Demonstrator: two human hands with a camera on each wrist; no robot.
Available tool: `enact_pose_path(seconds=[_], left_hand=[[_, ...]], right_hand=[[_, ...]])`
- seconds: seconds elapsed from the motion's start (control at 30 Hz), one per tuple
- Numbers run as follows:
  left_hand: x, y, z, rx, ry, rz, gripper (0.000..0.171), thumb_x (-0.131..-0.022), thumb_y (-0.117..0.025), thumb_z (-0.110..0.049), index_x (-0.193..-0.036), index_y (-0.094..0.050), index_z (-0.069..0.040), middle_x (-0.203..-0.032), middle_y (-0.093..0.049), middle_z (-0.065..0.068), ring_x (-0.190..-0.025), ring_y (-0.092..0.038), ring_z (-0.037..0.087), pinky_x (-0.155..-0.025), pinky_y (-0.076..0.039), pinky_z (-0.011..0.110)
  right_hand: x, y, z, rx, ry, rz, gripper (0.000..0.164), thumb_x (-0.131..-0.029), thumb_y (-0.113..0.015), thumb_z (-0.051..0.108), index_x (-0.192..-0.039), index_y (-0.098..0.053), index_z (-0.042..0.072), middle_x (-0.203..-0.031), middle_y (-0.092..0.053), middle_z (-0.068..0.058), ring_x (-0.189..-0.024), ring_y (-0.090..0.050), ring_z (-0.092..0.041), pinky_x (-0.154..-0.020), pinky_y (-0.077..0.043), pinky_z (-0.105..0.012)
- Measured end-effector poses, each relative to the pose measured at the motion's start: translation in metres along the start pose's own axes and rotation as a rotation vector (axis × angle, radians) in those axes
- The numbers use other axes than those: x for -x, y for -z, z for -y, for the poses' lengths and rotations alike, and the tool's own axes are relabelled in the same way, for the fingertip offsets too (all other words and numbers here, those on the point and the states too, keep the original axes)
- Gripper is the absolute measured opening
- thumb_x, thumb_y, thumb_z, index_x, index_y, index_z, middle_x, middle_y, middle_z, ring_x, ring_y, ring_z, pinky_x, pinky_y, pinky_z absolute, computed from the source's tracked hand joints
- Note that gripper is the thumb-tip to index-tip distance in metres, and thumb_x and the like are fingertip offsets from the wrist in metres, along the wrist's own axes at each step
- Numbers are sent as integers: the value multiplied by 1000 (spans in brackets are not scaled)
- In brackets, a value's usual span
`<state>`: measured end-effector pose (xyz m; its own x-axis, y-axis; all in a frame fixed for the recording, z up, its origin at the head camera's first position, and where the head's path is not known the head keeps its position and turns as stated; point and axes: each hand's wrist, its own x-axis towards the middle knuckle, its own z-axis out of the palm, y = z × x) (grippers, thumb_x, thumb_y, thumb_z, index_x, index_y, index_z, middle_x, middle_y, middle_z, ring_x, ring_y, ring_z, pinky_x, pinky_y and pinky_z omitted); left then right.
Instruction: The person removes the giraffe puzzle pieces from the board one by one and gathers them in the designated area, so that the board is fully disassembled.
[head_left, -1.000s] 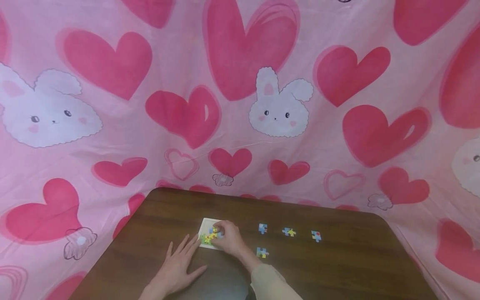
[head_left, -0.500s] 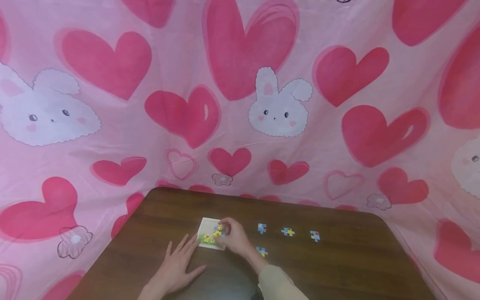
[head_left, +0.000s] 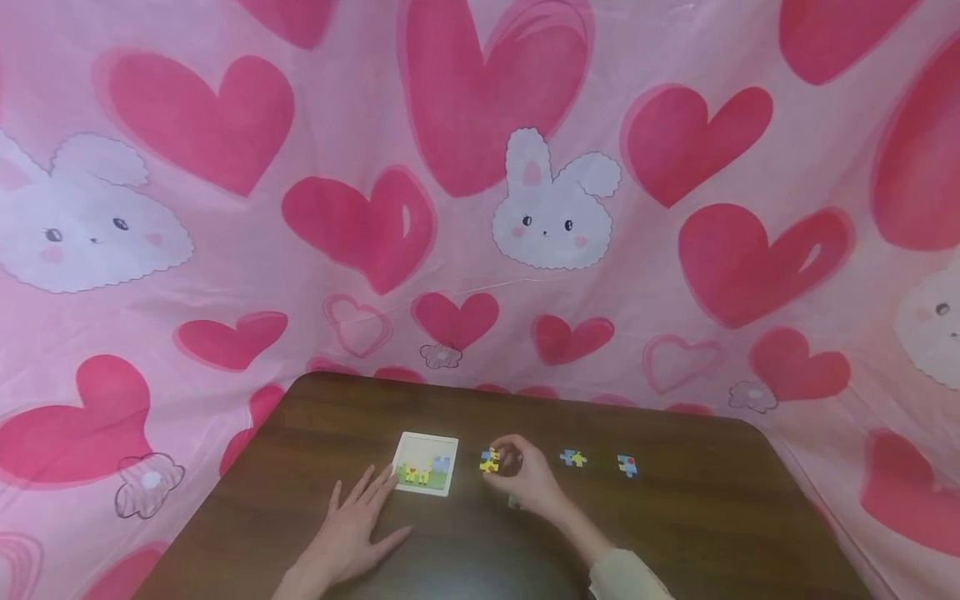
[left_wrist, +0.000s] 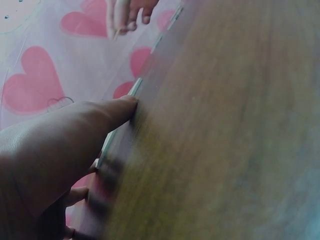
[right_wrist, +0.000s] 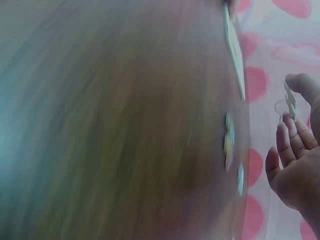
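Note:
My right hand (head_left: 536, 479) pinches a blue and yellow jigsaw piece (head_left: 490, 460) between thumb and finger, raised above the table to the right of a white puzzle tray (head_left: 426, 443). The right wrist view shows this jigsaw piece (right_wrist: 290, 99) edge-on, the other fingers loosely bent. Fitted pieces (head_left: 418, 473) with yellow, green and blue printing fill the tray's lower part; its upper part shows a pale bare base. My left hand (head_left: 351, 527) lies with fingers spread, fingertips touching the tray's left edge. In the left wrist view, a finger of the left hand (left_wrist: 65, 140) meets the tray's thin edge.
Two loose jigsaw pieces, one blue and yellow (head_left: 573, 458) and one blue with a red spot (head_left: 627, 465), lie to the right on the dark wooden table (head_left: 690, 517). Another piece (head_left: 513, 502) is partly hidden below my right hand. A pink heart-print cloth (head_left: 465, 250) hangs behind.
My right hand has lifted the jigsaw piece out of the tray and carried it to the right, baring part of the tray's base. My left hand stays at the tray's edge.

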<state>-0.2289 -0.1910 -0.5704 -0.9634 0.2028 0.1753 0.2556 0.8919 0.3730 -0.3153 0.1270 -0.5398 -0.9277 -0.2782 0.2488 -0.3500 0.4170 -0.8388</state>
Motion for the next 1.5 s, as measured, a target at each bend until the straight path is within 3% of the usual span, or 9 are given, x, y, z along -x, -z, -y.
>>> enact_pose_path(seconds=[0.2, 0.4, 0.7, 0.83, 0.97, 1.07, 1.27, 1.33, 1.5], left_hand=[[0, -2, 0, 9, -22, -35, 89, -95, -75, -66, -163, -53, -13, -174, -49, 8, -163, -41, 44, -126, -19, 87], [-1, 2, 0, 1, -13, -9, 91, -95, -73, -68, -165, -51, -13, -175, -47, 9, -163, -40, 45, -126, -18, 87], [-6, 4, 2, -18, -9, 2, 91, -97, -71, -69, -165, -50, -12, -175, -46, 10, -164, -39, 45, -126, -18, 87], [-7, 5, 4, -12, -9, 4, 91, -97, -71, -69, -165, -50, -12, -175, -47, 10, -164, -39, 45, -126, -18, 87], [-7, 4, 5, -9, -15, 5, 90, -97, -70, -69, -166, -50, -13, -175, -46, 10, -164, -39, 44, -127, -18, 86], [-6, 3, 5, -6, -21, 0, 90, -97, -71, -68, -165, -50, -13, -175, -47, 10, -164, -39, 44, -127, -18, 86], [-2, 2, 5, -7, -20, -4, 90, -97, -71, -68, -165, -51, -13, -175, -47, 9, -164, -40, 44, -126, -19, 87], [0, 2, 5, -6, -15, -3, 90, -96, -71, -69, -165, -51, -13, -174, -47, 9, -164, -40, 44, -126, -19, 87], [2, 2, 7, -2, -11, 12, 91, -96, -71, -69, -166, -50, -14, -176, -46, 8, -165, -38, 44, -127, -17, 86]], right_hand=[[20, 34, -13, 29, -33, -19, 44, -83, -95, 9, -120, -72, 3, -101, -70, -7, -90, -61, -8, -77, -54, -23], [43, 62, -33, 74, -72, -33, 44, -81, -95, 11, -119, -73, 6, -101, -69, -3, -90, -59, -4, -79, -54, -21], [65, 95, -58, 177, 48, -115, 41, -76, -98, 8, -111, -75, 8, -99, -69, 0, -89, -59, -2, -79, -55, -23], [68, 102, -60, 207, 21, -97, 41, -76, -99, 10, -110, -77, 9, -101, -69, 0, -90, -59, -4, -80, -55, -23], [72, 105, -59, 236, -44, -61, 41, -76, -99, 10, -111, -77, 9, -102, -68, 0, -91, -58, -3, -81, -53, -22], [74, 104, -58, 243, -46, -43, 41, -76, -99, 9, -111, -77, 9, -103, -67, -1, -91, -57, -4, -79, -51, -22], [70, 92, -77, 206, 200, -122, 46, -78, -98, 15, -116, -76, 2, -95, -65, -2, -82, -54, -4, -67, -46, -20], [65, 83, -70, 175, 216, -127, 46, -81, -96, 16, -119, -75, 1, -93, -65, -2, -79, -54, -4, -65, -45, -21], [47, 54, -27, 134, 58, -20, 44, -85, -93, 10, -123, -74, -3, -91, -68, -5, -74, -52, -2, -66, -46, -22]])
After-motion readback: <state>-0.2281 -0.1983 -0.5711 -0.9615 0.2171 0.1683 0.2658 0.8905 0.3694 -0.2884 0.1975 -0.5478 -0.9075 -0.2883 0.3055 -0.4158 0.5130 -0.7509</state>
